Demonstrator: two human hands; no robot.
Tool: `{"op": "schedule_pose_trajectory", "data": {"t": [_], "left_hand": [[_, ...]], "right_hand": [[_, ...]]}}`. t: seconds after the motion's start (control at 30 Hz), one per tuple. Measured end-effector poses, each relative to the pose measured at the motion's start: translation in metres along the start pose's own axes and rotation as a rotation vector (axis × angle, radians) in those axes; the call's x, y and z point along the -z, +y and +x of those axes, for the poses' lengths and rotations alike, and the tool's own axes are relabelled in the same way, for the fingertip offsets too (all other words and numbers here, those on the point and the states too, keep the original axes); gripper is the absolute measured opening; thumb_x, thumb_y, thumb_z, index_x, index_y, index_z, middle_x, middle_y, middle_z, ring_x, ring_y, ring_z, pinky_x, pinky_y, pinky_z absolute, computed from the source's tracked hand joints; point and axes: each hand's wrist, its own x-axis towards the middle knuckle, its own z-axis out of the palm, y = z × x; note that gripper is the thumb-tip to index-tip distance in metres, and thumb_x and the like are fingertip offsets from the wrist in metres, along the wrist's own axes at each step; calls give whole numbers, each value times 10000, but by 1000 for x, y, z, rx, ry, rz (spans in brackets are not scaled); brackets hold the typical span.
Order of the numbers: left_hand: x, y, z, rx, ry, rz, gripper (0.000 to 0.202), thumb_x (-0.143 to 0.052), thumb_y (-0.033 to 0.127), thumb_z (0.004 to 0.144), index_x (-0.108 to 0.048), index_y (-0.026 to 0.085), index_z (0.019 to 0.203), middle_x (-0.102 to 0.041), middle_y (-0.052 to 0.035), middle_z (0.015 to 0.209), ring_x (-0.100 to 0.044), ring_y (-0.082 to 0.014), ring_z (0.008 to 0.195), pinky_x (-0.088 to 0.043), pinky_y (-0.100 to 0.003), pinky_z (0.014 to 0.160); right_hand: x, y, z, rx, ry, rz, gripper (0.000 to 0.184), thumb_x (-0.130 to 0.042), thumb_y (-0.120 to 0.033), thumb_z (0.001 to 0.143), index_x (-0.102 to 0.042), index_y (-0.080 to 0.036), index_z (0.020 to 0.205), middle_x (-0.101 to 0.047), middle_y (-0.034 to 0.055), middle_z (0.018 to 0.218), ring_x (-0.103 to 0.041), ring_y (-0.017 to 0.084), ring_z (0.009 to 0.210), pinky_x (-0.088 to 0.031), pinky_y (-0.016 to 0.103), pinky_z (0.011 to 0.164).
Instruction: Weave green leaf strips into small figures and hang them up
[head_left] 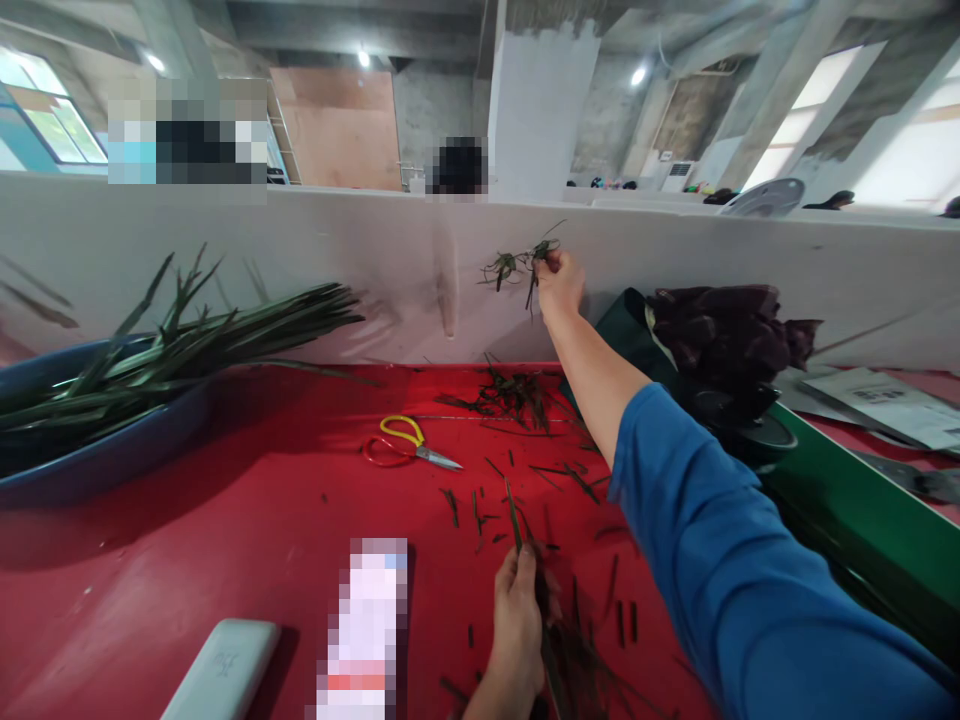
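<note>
A small tangle of dark green leaf trimmings (517, 265) hangs from the right grip (559, 285), raised at twelve o'clock. A narrow dark green leaf strip (514, 515), held in the left grip (517, 625) at six o'clock, points toward twelve over the red tabletop (262, 520).

No text can be read with certainty. The nearest thing to it is a faint raised mark, perhaps a small logo, on the white case (222, 668) lying on the red worktop (225, 520) at the near left; its shape is too weak to make out. At the far right, the printed sheets (889, 405) carry a dark heading block and lines of print, all too small to read. The label on the upright container (366, 628) near the middle is blurred out, and only a red band shows low on it.
</note>
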Motion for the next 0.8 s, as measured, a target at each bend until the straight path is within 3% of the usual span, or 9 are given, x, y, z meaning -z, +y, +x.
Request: {"op": "schedule_pose_trajectory", "data": {"t": [0.8], "left_hand": [[-1,0,1,25,22,-9,434,-515,566,605,-473,156,740,-441,53,460,-356,-46,335,-201,-176,345]], "right_hand": [[-3,-3,-1,21,12,6,243,-512,-363,684,-542,-172,831,-586,30,775,-546,193,815,-384,452,776]]}}
